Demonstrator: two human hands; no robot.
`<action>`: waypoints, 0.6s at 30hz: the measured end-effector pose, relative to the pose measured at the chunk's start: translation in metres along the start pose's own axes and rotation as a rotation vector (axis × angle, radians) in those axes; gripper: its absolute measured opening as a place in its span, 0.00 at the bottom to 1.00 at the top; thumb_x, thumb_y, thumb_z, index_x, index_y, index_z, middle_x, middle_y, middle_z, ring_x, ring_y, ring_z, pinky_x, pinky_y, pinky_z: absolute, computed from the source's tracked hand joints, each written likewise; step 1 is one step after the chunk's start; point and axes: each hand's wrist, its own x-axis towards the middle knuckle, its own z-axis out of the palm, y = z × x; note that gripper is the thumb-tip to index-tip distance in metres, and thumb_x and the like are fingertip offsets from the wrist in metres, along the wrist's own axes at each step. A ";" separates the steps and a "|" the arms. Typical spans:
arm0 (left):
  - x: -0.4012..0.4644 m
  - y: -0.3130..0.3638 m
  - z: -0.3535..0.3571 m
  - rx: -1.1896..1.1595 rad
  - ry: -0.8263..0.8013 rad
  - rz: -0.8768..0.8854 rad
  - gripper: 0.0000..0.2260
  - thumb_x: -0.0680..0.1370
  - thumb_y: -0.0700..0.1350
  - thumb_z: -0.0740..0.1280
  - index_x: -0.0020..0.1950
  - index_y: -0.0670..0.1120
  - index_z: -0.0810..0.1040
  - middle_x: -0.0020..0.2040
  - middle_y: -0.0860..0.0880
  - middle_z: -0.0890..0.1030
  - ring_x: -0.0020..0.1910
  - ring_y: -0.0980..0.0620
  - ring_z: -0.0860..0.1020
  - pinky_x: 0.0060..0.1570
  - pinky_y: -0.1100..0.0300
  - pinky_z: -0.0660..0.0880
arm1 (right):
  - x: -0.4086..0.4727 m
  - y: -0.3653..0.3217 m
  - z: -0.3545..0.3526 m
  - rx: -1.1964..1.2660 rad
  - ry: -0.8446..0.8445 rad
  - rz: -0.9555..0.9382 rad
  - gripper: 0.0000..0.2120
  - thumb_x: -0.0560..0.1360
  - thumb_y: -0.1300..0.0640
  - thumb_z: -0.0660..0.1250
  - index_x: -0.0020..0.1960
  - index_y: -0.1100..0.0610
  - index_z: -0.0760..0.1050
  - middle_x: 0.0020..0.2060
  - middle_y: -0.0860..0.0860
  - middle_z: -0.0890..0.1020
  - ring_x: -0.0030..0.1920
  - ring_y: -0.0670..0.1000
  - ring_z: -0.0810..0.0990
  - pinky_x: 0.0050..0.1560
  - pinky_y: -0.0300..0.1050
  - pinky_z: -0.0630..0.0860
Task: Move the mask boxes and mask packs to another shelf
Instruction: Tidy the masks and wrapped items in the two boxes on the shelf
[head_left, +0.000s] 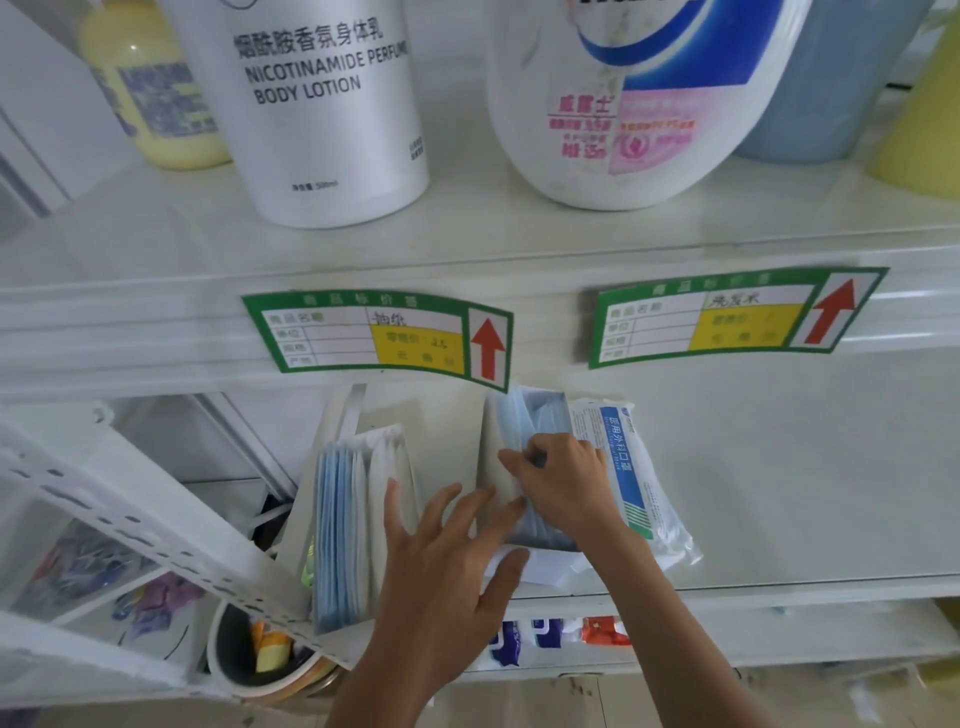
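Nothing looks moved yet: my right hand (563, 480) pinches the blue masks in the open white cardboard mask box (514, 519) on the white metal shelf (805, 493), my left hand (441, 566) spreads against its side, while the second open box of masks (358, 519) and the clear plastic mask pack (631, 467) wait beside it.

left mask box (358, 525) | right mask box (524, 467) beside it | mask pack (631, 467) rightmost

"BODY LOTION" on white bottle (332, 104)
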 end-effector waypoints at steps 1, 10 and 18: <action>0.001 0.002 -0.001 0.028 -0.009 0.000 0.22 0.83 0.65 0.47 0.67 0.64 0.75 0.67 0.55 0.80 0.69 0.47 0.76 0.72 0.27 0.52 | 0.000 0.001 0.000 0.004 -0.004 -0.008 0.20 0.79 0.44 0.67 0.36 0.57 0.77 0.29 0.48 0.80 0.35 0.49 0.78 0.54 0.49 0.71; 0.006 0.005 0.000 0.099 -0.030 -0.098 0.24 0.82 0.66 0.49 0.74 0.60 0.69 0.64 0.55 0.80 0.64 0.44 0.78 0.71 0.27 0.50 | -0.004 0.000 -0.004 0.001 -0.015 -0.076 0.21 0.80 0.53 0.65 0.30 0.54 0.65 0.25 0.47 0.72 0.29 0.48 0.69 0.46 0.47 0.69; 0.006 0.003 0.001 0.069 -0.003 -0.158 0.19 0.80 0.60 0.55 0.58 0.54 0.82 0.58 0.56 0.83 0.61 0.48 0.80 0.71 0.28 0.57 | -0.005 0.002 -0.007 0.160 -0.004 0.022 0.16 0.79 0.60 0.61 0.33 0.58 0.64 0.27 0.52 0.71 0.29 0.49 0.66 0.31 0.45 0.67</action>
